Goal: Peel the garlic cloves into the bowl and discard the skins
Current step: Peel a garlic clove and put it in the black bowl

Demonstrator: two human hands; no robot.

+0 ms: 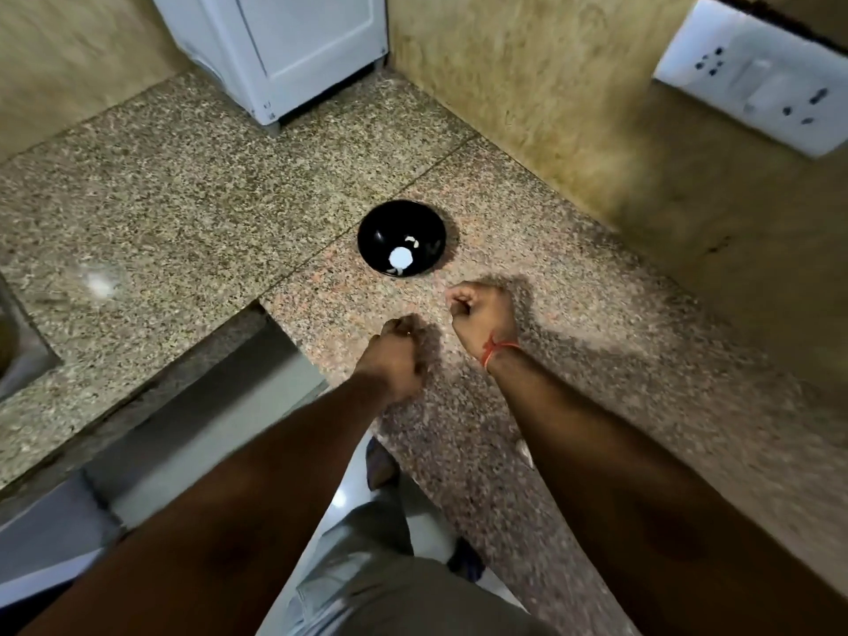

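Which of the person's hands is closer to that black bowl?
The right hand. It sits just below the black bowl, slightly to its right. The left hand is further back toward the person, below the bowl.

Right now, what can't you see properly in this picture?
Head view only:
- Left hand: fingers curled away from the camera, so whatever it may hold is hidden.
- Right hand: fist blurred by motion; its contents can't be told.
- Bowl: the white bits inside are too small and glary to tell cloves from skins.
- Sink: cut off by the left edge.
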